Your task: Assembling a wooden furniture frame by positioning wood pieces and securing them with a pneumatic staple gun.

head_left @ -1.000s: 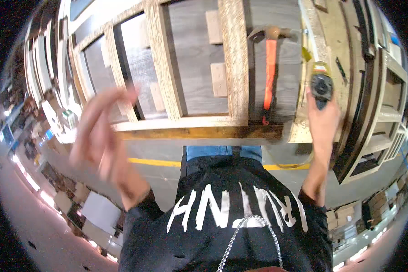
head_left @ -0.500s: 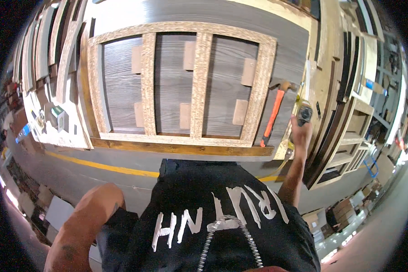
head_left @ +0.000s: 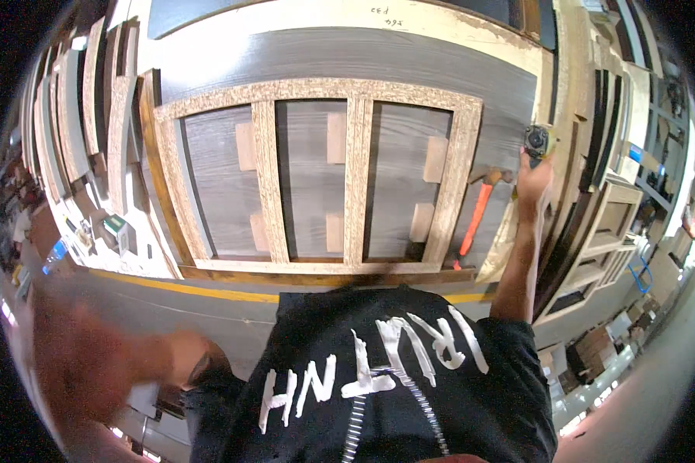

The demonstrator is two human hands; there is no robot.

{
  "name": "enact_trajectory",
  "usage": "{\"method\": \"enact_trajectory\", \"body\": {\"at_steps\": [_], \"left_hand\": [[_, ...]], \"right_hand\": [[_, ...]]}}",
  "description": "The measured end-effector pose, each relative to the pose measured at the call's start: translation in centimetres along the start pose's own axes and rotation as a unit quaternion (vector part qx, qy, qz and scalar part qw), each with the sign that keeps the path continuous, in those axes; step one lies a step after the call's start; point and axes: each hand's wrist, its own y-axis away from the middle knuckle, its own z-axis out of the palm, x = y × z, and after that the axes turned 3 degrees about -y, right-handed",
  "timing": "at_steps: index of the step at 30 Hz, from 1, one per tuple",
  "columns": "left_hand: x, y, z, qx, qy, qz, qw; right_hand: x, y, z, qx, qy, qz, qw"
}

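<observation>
At the right of the frame, a black-and-yellow tool (head_left: pixel 537 141) is gripped by the right hand (head_left: pixel 533 181) beside an orange-handled hammer (head_left: pixel 477 220). The left hand (head_left: pixel 81 363), lower left, is blurred; its state cannot be told. Fastening the chipboard frame (head_left: pixel 316 174) seems underway; the tool likely needs aligning next.

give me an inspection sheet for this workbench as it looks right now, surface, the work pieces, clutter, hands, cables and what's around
Surface: grey wood-grain bench top, largely covered by the work.
Job's things: chipboard frame with three bays lies flat; small wood blocks sit inside the bays; a dark round tool is in the right hand.
Clutter: orange-handled hammer lies beside the frame's right edge.
Hands: right hand raised at the bench's right side, shut on the tool; left hand blurred, low at the left, away from the bench; cannot tell what it holds.
Cables: nothing seen.
Surroundings: stacked frames and panels at right, more at left; yellow floor line.
</observation>
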Motion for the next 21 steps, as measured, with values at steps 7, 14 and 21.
{"method": "enact_trajectory", "body": {"at_steps": [7, 14, 21], "left_hand": [[-16.1, 19.9, 1.2, -0.328, -0.529, -0.323, 0.713], [-18.5, 25.1, 0.7, -0.332, -0.568, -0.270, 0.703], [-18.8, 25.7, -1.5, -0.346, -0.547, -0.197, 0.737]], "right_hand": [[-9.0, 3.4, -5.5, 0.073, 0.001, -0.055, 0.996], [-14.0, 4.8, -2.4, -0.133, -0.160, -0.030, 0.978], [-14.4, 4.7, -0.5, -0.078, 0.016, -0.096, 0.992]]}}
